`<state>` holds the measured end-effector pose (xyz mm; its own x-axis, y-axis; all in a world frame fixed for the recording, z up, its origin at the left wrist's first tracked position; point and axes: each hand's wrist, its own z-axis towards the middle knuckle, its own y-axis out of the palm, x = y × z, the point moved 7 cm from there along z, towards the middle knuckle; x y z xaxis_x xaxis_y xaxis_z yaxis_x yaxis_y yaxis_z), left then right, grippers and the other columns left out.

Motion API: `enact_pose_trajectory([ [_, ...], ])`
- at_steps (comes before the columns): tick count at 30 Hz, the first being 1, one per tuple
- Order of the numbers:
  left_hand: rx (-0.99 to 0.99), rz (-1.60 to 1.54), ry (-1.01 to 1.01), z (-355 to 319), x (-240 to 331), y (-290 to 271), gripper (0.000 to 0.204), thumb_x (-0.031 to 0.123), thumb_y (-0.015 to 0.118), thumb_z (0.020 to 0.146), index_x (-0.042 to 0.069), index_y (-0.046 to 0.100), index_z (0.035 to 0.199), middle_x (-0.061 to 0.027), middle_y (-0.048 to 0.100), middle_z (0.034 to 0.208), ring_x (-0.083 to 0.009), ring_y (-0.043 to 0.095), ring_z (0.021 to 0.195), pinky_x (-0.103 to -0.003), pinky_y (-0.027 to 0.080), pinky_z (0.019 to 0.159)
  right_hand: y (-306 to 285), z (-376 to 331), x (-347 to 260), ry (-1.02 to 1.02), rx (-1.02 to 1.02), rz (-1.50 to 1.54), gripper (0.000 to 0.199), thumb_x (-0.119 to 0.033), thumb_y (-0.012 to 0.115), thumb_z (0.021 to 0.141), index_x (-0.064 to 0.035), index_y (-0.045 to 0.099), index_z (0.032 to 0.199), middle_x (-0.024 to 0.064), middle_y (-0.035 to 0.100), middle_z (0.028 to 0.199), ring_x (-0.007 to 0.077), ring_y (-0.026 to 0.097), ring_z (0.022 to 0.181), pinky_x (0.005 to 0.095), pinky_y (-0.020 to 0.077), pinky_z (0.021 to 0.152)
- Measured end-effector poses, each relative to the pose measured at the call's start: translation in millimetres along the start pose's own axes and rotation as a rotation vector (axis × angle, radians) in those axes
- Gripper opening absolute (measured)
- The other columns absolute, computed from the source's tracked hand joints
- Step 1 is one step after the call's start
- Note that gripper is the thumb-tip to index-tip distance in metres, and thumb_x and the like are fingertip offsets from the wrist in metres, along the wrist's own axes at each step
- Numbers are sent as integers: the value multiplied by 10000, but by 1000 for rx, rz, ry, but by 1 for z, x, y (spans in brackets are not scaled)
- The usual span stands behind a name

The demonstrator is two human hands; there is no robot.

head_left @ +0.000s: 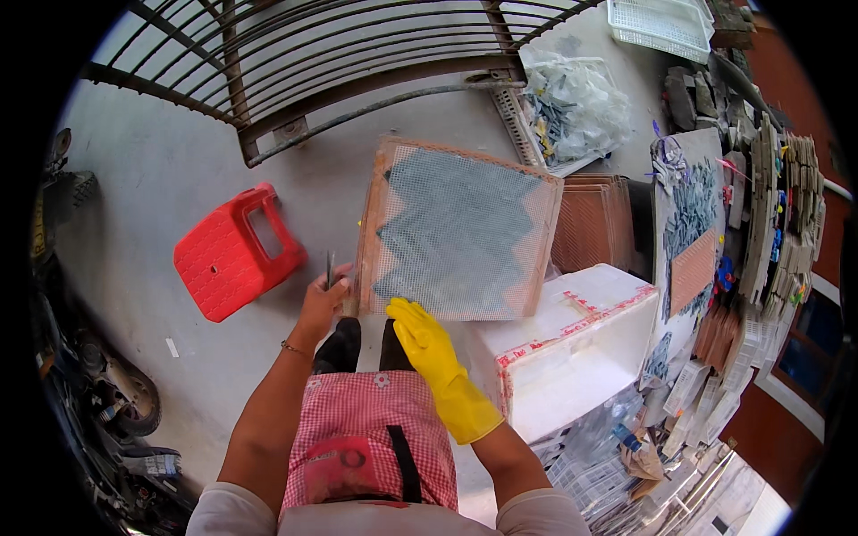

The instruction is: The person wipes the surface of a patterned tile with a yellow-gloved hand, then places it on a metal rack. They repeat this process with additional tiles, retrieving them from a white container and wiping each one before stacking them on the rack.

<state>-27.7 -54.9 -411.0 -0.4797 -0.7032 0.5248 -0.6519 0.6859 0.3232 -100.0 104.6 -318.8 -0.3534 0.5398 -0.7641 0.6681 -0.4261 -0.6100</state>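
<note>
In front of me is a square orange-brown tray (550,210) carrying a sheet of small blue-grey mosaic tiles (456,228) in a zigzag pattern, with pale mesh over them. My right hand (424,344), in a yellow rubber glove, grips the tray's near edge; its thumb is hidden. Close to the near left corner, my bare left hand (326,299) is closed on a thin dark strip-like tool (330,266), whose exact kind is too small to make out. A red checked apron (366,402) covers my lap.
Left of the tray stands a red plastic stool (237,255). A white foam box (572,335) sits at the right, beside stacked brown trays (594,223). Farther off are a metal rack (375,80), a crate of plastic bags and tile pieces (581,112), and a motorbike (116,384).
</note>
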Motion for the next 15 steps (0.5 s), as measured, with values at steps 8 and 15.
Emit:
enact_pose_trajectory([
  [8, 245, -44, -130, -38, -52, -82, 117, 179, 545, 843, 63, 557, 861, 63, 426, 647, 0, 288, 436, -161, 209, 369, 15, 37, 35, 899, -135, 962, 320, -273, 444, 903, 19, 573, 929, 138, 622, 793, 191, 618, 694, 262, 487, 642],
  [15, 399, 57, -140, -72, -53, -160, 141, 200, 540, 847, 60, 550, 856, 60, 418, 637, 0, 288, 428, -162, 199, 352, -47, 11, 98, 700, -90, -342, 257, -238, 447, 864, -45, 549, 1001, 158, 582, 921, 261, 570, 835, 367, 440, 724],
])
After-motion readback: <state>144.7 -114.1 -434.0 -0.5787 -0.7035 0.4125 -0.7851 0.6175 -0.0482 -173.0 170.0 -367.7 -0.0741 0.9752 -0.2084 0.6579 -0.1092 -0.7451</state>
